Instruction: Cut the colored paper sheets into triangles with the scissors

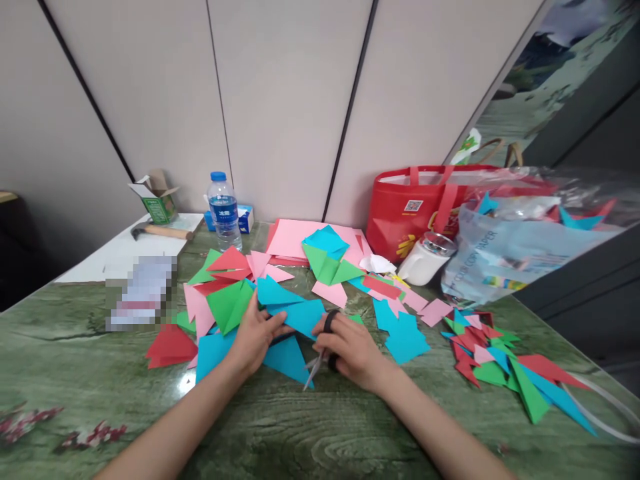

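Between my hands is a folded piece of blue paper (300,313), raised over the pile. My left hand (257,337) pinches its left part between thumb and fingers. A pair of scissors (314,370) with black handles is in my right hand (347,347), the blades pointing down toward me and a little apart. Fingers of my right hand also reach the right edge of the blue paper. Below lies another blue sheet (287,360). A green folded paper (230,307) sits just left of my left hand, and red paper (173,347) lies farther left.
A water bottle (225,213), a tissue box (245,219) and a hammer (165,231) stand or lie at the back left. Pink sheets (285,237) are stacked behind. At right are a white mug (425,260), a red bag (400,207), a plastic bag (480,253) and colourful scraps (480,347).
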Motion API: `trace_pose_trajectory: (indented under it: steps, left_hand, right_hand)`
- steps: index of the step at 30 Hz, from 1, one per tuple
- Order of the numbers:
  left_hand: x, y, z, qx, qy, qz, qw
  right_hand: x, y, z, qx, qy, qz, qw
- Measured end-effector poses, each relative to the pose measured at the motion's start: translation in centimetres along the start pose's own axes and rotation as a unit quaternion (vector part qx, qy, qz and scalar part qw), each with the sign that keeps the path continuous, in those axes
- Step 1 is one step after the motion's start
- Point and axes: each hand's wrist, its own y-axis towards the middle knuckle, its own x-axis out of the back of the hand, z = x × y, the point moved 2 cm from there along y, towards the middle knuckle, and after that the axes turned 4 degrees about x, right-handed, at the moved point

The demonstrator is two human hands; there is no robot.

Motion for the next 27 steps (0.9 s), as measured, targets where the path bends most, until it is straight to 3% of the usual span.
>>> trace_pose_trajectory:
  steps: [3,5,8,11,15,18,21,23,25,27]
  left_hand:
    - [0.6,0.3,-0.8,-0.059,0.024,-0.052,0.997]
    - [0.8,0.4,-1.2,-0.075,0.034,-0.074,0.994]
    - [0.6,0.2,-1.1,-0.031,0.056,-0.088,0.994]
    - [0.2,-0.2,-0.7,0.024,0.067,-0.083,0.994]
    - [-0.3,-0.6,-0.2,0.039,0.036,-0.046,0.998]
    - [-0.6,-0.7,0.0,0.039,0.001,-0.035,0.999]
    - [-1.2,-0.9,0.2,0.039,-0.022,-0.025,0.999]
    - [-1.8,-1.4,0.3,0.048,-0.029,-0.011,0.998]
    - [-2.3,-1.9,0.3,0.057,-0.027,0.009,0.998]
    - [-2.5,-2.3,0.1,0.063,-0.009,0.041,0.997]
  right_hand:
    - [1.0,-1.2,-2.3,-0.148,0.075,-0.059,0.984]
    - [1.1,-2.1,-3.7,-0.244,0.082,-0.04,0.965]
    - [0.6,-2.8,-4.3,-0.249,0.117,0.052,0.96]
    - [0.7,-3.3,-4.8,-0.256,0.067,0.113,0.958]
    - [3.3,-4.7,-6.7,-0.319,-0.024,0.15,0.935]
    - [6.3,-5.3,-7.5,-0.376,-0.089,0.118,0.915]
    - [7.5,-4.2,-6.0,-0.412,-0.02,-0.019,0.911]
    - [6.8,-2.6,-4.1,-0.41,0.12,-0.133,0.894]
    - [4.9,-1.0,-2.3,-0.414,0.278,-0.155,0.853]
    - [3.0,0.2,-1.2,-0.446,0.335,-0.153,0.816]
